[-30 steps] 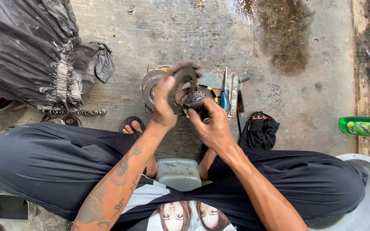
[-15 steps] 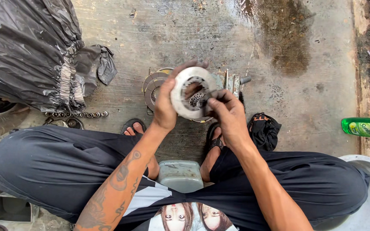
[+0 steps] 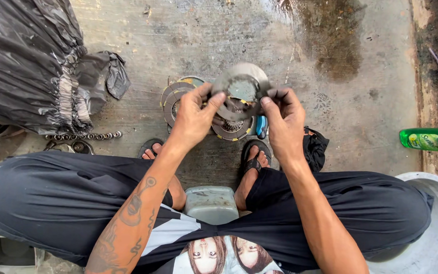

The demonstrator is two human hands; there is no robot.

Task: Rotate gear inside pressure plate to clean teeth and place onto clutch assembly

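Pinching a grey metal disc (image 3: 243,87) by its rim, left hand (image 3: 194,117) and right hand (image 3: 285,119) hold it above stacked clutch plates (image 3: 178,99); greasy fingertips could slip, dropping it onto the concrete floor (image 3: 188,40).

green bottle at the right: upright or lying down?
Lying down. The green bottle rests on its side on the concrete floor, long axis running left to right.

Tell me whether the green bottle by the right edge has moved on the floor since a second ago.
No. The green bottle lies in the same spot beside the dark strip along the floor's right edge; its slight shift in the picture matches the camera's own.
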